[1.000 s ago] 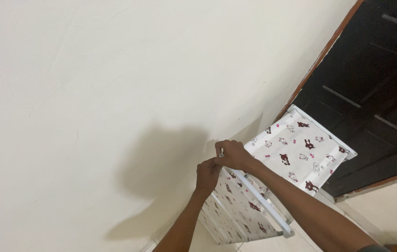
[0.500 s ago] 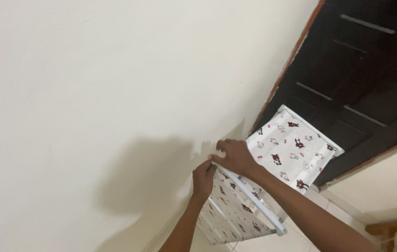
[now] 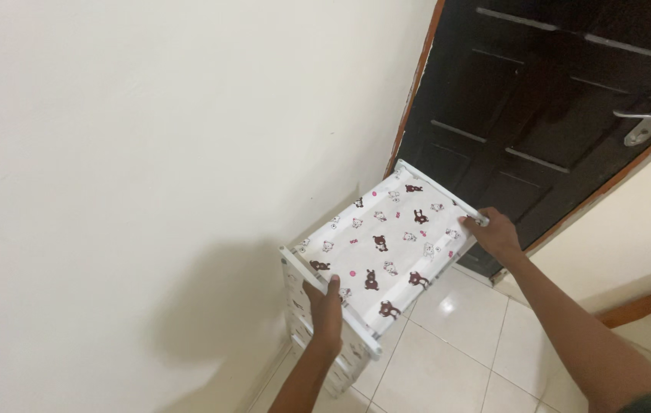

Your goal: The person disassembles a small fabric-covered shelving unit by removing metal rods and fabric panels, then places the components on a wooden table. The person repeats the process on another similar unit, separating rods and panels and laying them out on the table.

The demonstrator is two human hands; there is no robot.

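White fabric rack (image 3: pixel 386 245), printed w/ small brown bears and pink dots, is stood on pale floor tiles (image 3: pixel 455 336) against the cream wall (image 3: pixel 149 153). Its near top rail is clasped by the left hand (image 3: pixel 325 306), fingers curled round it; the far right rail end is gripped by the right hand (image 3: pixel 498 233). Dark panelled door (image 3: pixel 555 107) w/ silver handle (image 3: pixel 650 118) is seen far right.

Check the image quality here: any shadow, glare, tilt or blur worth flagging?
Head view: strongly tilted, so wall and dark door lean. A soft shadow darkens the wall left of the printed fabric rack. The floor tile shows a small bright glare spot. Left hand and right hand look sharp; the door panels are underexposed.
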